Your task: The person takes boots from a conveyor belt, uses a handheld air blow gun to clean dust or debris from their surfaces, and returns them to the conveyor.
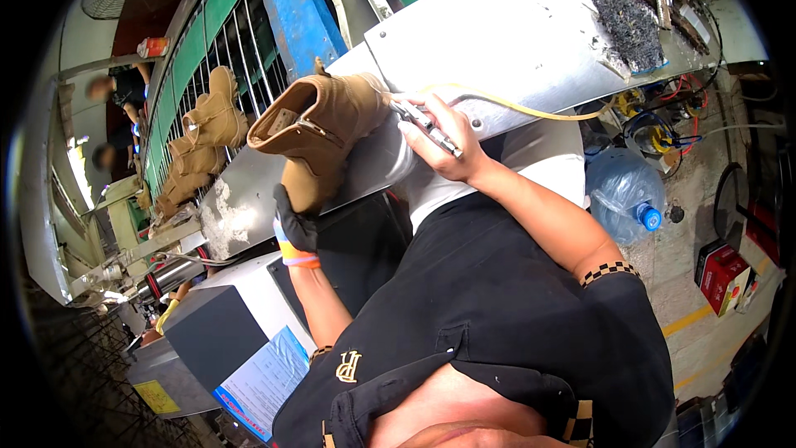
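left hand [297, 228] partly hidden by boot [327, 148], distant person [128, 90] blurred

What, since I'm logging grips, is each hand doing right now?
Left hand: gloved, against the toe of the tan boot; whether it grips cannot be told.
Right hand: closed, holding a slim metal tool.

a head-worn fisheye looks down from close above the hands [448, 139] and workbench [489, 41].

I see bright light on the long, smooth, silver-white metal table [497, 41], with white glare near its left end. The black cloth shirt [497, 299] looks very dark. Toward the sides, straight lines bend, and the corners go black.
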`<state>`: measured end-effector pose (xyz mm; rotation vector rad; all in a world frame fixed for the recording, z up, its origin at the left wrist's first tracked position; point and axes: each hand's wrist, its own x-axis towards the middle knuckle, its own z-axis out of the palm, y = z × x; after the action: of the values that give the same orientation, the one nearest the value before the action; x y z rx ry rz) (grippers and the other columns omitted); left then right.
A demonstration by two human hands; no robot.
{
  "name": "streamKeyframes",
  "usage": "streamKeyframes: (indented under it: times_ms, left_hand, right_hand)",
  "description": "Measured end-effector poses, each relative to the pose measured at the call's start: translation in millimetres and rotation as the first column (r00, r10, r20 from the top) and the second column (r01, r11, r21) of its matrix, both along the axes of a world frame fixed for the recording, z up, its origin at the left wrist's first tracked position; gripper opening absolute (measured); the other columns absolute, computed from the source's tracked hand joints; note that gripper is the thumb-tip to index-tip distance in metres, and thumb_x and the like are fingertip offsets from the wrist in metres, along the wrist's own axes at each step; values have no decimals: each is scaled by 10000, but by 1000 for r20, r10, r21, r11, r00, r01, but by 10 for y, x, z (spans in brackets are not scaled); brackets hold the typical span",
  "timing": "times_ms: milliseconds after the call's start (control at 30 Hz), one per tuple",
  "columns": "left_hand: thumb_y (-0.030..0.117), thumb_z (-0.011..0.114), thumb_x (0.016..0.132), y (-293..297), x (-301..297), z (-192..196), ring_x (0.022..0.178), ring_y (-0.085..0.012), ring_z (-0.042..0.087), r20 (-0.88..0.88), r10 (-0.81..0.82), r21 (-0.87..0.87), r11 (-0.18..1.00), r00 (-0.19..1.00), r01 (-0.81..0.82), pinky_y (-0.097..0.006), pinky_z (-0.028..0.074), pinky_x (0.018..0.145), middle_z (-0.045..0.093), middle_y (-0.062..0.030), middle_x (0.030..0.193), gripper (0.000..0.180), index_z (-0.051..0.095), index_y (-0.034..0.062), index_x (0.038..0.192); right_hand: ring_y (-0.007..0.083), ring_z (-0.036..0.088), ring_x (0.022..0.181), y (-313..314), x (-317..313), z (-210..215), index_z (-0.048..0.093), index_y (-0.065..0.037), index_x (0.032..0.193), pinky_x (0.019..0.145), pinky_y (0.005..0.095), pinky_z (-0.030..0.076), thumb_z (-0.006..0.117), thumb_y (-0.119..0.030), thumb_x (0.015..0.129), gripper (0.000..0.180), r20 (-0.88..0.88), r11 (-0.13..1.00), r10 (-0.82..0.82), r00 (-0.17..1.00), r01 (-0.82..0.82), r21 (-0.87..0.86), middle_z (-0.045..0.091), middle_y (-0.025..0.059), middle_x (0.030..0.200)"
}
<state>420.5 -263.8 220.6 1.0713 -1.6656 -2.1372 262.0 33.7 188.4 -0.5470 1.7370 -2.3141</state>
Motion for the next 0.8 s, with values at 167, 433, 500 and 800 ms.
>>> streamKeyframes:
  times_ms: [167,433,500,800]
  left_hand:
    - [541,489,964,517,184,199,1175,-287,582,251,-109,50,994,962,100,-432,572,842,529,-100,1376,655,397,102,1441]
    - [576,472,952,1075,160,229,1061,-338,653,165,-275,405,895,947,189,-395,614,797,574,-201,1283,749,387,-12,1410]
    - [587,452,954,1177,96,196,1065,-340,651,126,-293,501,844,948,194,-403,603,831,569,-207,1285,761,380,-17,1412]
    - [720,362,900,1555,-235,106,1121,-321,625,-26,-452,639,678,891,363,-404,553,922,564,-226,1280,907,342,-11,1436]
  right_hand:
    - [93,568,629,46,-19,30,547,-19,1254,601,251,444,606,-112,881,389,-1,997,29,1000,-29,68,622,47,715]
    - [75,582,657,71,-35,11,530,-2,1271,611,248,451,584,-89,895,390,-16,985,68,998,-64,162,613,25,700]
    - [63,549,653,23,38,-6,527,-1,1277,602,241,432,587,-103,896,398,28,991,92,995,-94,95,604,16,722]
    - [65,500,733,325,253,15,530,-14,1270,679,230,417,593,-140,905,391,151,975,199,968,-211,75,591,8,840]
